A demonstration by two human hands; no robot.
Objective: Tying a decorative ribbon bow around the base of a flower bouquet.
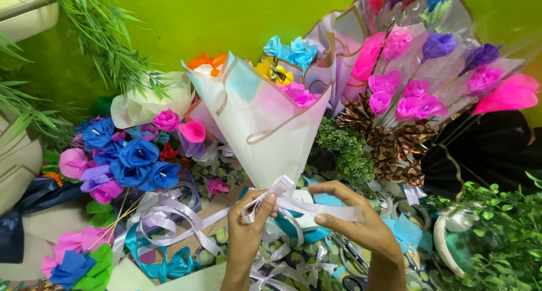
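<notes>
Fingers of left hand (251,220) and right hand (353,220) pinch shut on white ribbon (299,203) between them

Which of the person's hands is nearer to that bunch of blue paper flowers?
Left. The left hand pinches the white ribbon at the wrapped bouquet's base, on the side toward the blue paper flowers. The right hand holds the ribbon farther away, across the bouquet's stem.
</notes>
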